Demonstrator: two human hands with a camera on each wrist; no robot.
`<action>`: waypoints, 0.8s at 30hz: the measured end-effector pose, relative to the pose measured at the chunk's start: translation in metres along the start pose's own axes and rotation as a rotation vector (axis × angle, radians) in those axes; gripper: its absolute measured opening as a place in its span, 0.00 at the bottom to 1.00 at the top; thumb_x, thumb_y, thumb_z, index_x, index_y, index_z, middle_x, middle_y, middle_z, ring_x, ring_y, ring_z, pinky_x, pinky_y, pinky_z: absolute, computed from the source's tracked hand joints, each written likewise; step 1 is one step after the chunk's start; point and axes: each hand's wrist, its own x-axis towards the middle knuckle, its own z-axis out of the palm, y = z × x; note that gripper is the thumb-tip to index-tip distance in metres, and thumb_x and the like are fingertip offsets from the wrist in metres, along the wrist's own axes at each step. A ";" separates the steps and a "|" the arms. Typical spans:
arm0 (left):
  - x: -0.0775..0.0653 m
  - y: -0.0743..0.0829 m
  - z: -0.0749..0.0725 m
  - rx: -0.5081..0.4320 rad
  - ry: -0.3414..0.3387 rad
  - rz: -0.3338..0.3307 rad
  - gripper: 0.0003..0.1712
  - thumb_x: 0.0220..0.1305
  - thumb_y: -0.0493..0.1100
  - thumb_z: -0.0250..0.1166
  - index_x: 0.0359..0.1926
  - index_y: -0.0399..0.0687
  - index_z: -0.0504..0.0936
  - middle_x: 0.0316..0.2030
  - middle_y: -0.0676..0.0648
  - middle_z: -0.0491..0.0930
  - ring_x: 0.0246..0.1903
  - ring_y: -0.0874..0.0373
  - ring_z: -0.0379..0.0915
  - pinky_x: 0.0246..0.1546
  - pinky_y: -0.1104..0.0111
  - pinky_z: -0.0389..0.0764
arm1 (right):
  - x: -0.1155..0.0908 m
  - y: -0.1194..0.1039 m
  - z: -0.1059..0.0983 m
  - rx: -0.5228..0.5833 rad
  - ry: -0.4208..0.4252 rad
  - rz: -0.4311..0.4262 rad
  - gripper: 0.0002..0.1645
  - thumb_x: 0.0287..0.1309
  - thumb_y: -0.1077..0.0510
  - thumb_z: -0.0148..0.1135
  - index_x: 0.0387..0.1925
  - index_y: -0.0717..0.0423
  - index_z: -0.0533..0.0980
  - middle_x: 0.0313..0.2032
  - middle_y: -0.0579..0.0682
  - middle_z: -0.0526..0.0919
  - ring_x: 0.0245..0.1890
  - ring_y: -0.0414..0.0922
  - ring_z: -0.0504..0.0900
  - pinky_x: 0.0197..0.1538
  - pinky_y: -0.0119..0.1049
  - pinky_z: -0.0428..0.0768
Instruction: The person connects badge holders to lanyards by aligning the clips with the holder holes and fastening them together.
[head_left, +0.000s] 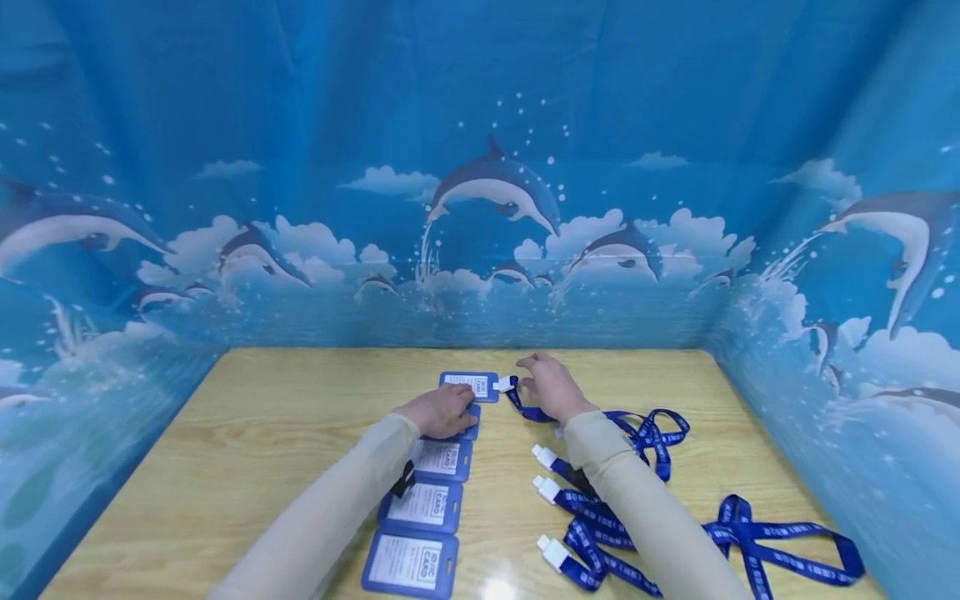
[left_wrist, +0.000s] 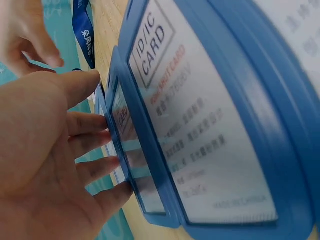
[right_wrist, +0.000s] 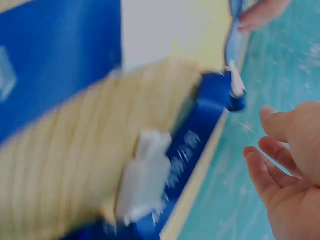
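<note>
My left hand (head_left: 441,412) rests over the far end of a column of blue ID card holders. In the left wrist view its fingers are extended, the tips touching a holder's blue frame (left_wrist: 145,130). The farthest card holder (head_left: 491,377) lies sideways, with a lanyard's white clip (head_left: 504,384) at its right end; whether they are hooked together cannot be made out. My right hand (head_left: 553,392) hovers just right of that clip, above the blue strap (head_left: 534,413). Loosely bent, its fingers have nothing between them in the right wrist view.
Nearer me in the column lie more card holders (head_left: 412,562). Several blue lanyards with white clips (head_left: 553,552) spread on the right, partly under my right forearm. A looped strap (head_left: 802,530) lies at the far right. Dolphin-printed curtains (head_left: 480,308) border the wooden table (head_left: 247,433).
</note>
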 end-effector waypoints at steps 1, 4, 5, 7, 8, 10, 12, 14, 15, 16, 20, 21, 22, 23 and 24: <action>-0.001 0.000 0.000 0.003 0.003 0.002 0.36 0.69 0.61 0.44 0.70 0.46 0.56 0.70 0.47 0.53 0.70 0.51 0.46 0.70 0.57 0.51 | -0.003 0.001 -0.005 0.003 0.016 0.001 0.20 0.59 0.60 0.60 0.54 0.56 0.75 0.48 0.55 0.77 0.46 0.51 0.78 0.47 0.44 0.80; -0.001 0.002 0.002 -0.009 0.016 -0.008 0.38 0.68 0.63 0.44 0.70 0.45 0.55 0.70 0.46 0.52 0.70 0.50 0.45 0.70 0.57 0.51 | -0.013 0.006 -0.019 0.005 0.055 0.002 0.19 0.60 0.60 0.60 0.53 0.56 0.75 0.49 0.55 0.77 0.47 0.51 0.78 0.48 0.46 0.79; -0.002 0.002 0.002 -0.016 0.019 -0.013 0.38 0.68 0.63 0.44 0.70 0.45 0.55 0.70 0.46 0.52 0.70 0.50 0.45 0.70 0.57 0.51 | -0.016 0.007 -0.023 0.013 0.062 0.006 0.19 0.60 0.60 0.60 0.53 0.55 0.75 0.49 0.55 0.77 0.47 0.51 0.77 0.48 0.46 0.79; -0.003 0.003 0.003 -0.038 0.027 -0.026 0.39 0.68 0.64 0.44 0.70 0.44 0.55 0.71 0.46 0.52 0.70 0.50 0.44 0.70 0.57 0.51 | -0.023 0.008 -0.032 0.023 0.073 0.007 0.19 0.60 0.59 0.59 0.53 0.55 0.75 0.47 0.54 0.77 0.45 0.50 0.78 0.46 0.45 0.79; -0.004 0.004 0.003 -0.054 0.032 -0.030 0.39 0.67 0.64 0.45 0.70 0.44 0.55 0.70 0.45 0.52 0.70 0.50 0.44 0.70 0.56 0.51 | -0.026 0.008 -0.036 0.026 0.077 0.005 0.18 0.60 0.59 0.59 0.53 0.55 0.75 0.47 0.54 0.77 0.44 0.49 0.78 0.46 0.44 0.80; -0.005 0.004 0.004 -0.090 0.041 -0.040 0.40 0.67 0.64 0.45 0.69 0.44 0.56 0.70 0.45 0.52 0.70 0.49 0.44 0.69 0.56 0.52 | -0.031 0.009 -0.045 0.026 0.084 0.003 0.18 0.61 0.58 0.59 0.53 0.54 0.76 0.45 0.53 0.77 0.41 0.48 0.78 0.43 0.42 0.80; -0.006 0.003 0.005 -0.134 0.056 -0.046 0.40 0.67 0.64 0.46 0.69 0.43 0.57 0.70 0.43 0.52 0.70 0.49 0.45 0.69 0.55 0.52 | -0.036 0.008 -0.053 0.029 0.097 -0.004 0.17 0.61 0.58 0.59 0.52 0.54 0.76 0.44 0.52 0.77 0.39 0.47 0.78 0.40 0.40 0.80; -0.007 0.002 0.005 -0.176 0.084 -0.043 0.40 0.67 0.64 0.46 0.69 0.41 0.57 0.70 0.42 0.52 0.70 0.48 0.45 0.69 0.55 0.53 | -0.040 0.008 -0.062 0.034 0.120 -0.010 0.17 0.61 0.57 0.59 0.52 0.53 0.76 0.44 0.52 0.78 0.38 0.46 0.78 0.37 0.40 0.79; -0.007 0.001 0.006 -0.190 0.108 -0.035 0.40 0.67 0.64 0.46 0.69 0.40 0.57 0.70 0.41 0.52 0.70 0.47 0.46 0.69 0.55 0.53 | -0.042 0.007 -0.067 0.037 0.135 -0.015 0.17 0.61 0.57 0.59 0.51 0.53 0.76 0.43 0.53 0.78 0.37 0.46 0.78 0.36 0.40 0.79; -0.008 0.000 0.005 -0.204 0.128 -0.027 0.41 0.67 0.64 0.46 0.69 0.40 0.57 0.70 0.40 0.51 0.69 0.47 0.46 0.69 0.55 0.53 | -0.044 0.006 -0.073 0.037 0.151 -0.021 0.16 0.61 0.57 0.59 0.51 0.53 0.77 0.43 0.53 0.78 0.36 0.46 0.77 0.35 0.40 0.79; -0.017 -0.001 -0.005 -0.241 0.212 0.011 0.42 0.67 0.65 0.46 0.69 0.39 0.56 0.70 0.40 0.51 0.69 0.46 0.47 0.68 0.55 0.54 | -0.053 0.002 -0.090 0.028 0.204 -0.044 0.16 0.61 0.57 0.59 0.50 0.53 0.77 0.41 0.52 0.78 0.34 0.45 0.77 0.33 0.39 0.78; -0.020 -0.001 -0.008 -0.250 0.228 0.017 0.42 0.66 0.65 0.45 0.69 0.40 0.56 0.70 0.40 0.51 0.69 0.46 0.47 0.68 0.54 0.54 | -0.056 0.001 -0.093 0.028 0.213 -0.048 0.16 0.61 0.57 0.59 0.50 0.52 0.77 0.41 0.52 0.78 0.34 0.45 0.77 0.32 0.39 0.78; -0.024 0.000 -0.012 -0.260 0.239 0.019 0.43 0.66 0.66 0.45 0.69 0.41 0.55 0.70 0.41 0.51 0.69 0.46 0.47 0.68 0.54 0.54 | -0.058 0.000 -0.096 0.026 0.217 -0.049 0.16 0.61 0.57 0.59 0.51 0.52 0.77 0.41 0.51 0.78 0.34 0.45 0.77 0.33 0.39 0.78; -0.028 0.001 -0.016 -0.265 0.252 0.024 0.43 0.66 0.67 0.44 0.70 0.42 0.55 0.70 0.41 0.52 0.69 0.47 0.47 0.68 0.55 0.54 | -0.060 0.000 -0.098 0.024 0.220 -0.049 0.16 0.61 0.56 0.59 0.51 0.51 0.77 0.42 0.50 0.78 0.35 0.45 0.78 0.33 0.40 0.78; -0.032 0.002 -0.019 -0.272 0.263 0.025 0.43 0.65 0.68 0.44 0.70 0.43 0.55 0.70 0.42 0.52 0.69 0.47 0.47 0.68 0.54 0.55 | -0.062 0.000 -0.101 0.023 0.225 -0.050 0.17 0.61 0.56 0.59 0.51 0.51 0.77 0.42 0.50 0.78 0.35 0.45 0.78 0.34 0.40 0.78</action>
